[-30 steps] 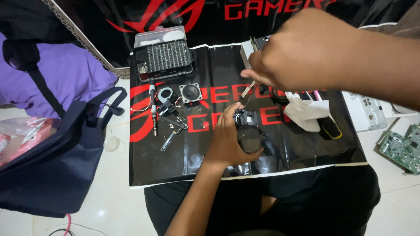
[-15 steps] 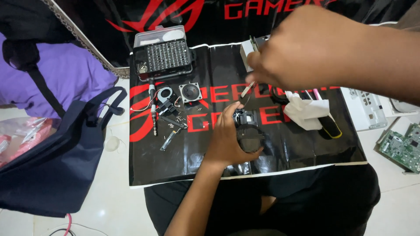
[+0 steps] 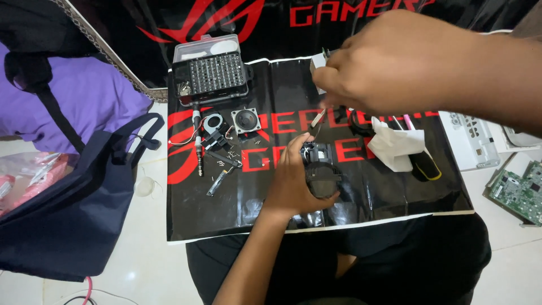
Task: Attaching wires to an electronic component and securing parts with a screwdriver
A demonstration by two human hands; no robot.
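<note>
My left hand (image 3: 293, 183) grips a small black lens-like module (image 3: 322, 169) resting on a black mat with red lettering (image 3: 384, 192). My right hand (image 3: 395, 62) is raised above it, close to the camera, pinching slim metal tweezers (image 3: 317, 120) whose tips point down toward the top of the module. Left of the module lie loose screws and small parts (image 3: 223, 161), a small square speaker (image 3: 245, 120), a grey ring-shaped part (image 3: 213, 122) and a screwdriver (image 3: 197, 144).
An open screwdriver bit case (image 3: 212, 73) stands at the mat's far left corner. A crumpled white tissue (image 3: 395, 148) and a black-yellow tool (image 3: 423, 166) lie to the right. A white casing (image 3: 471, 141) and green circuit board (image 3: 519, 192) sit on the floor; a dark bag (image 3: 73, 214) at left.
My right hand has drifted slightly left and closer to the camera with the tweezers. The left hand keeps its hold on the black module.
</note>
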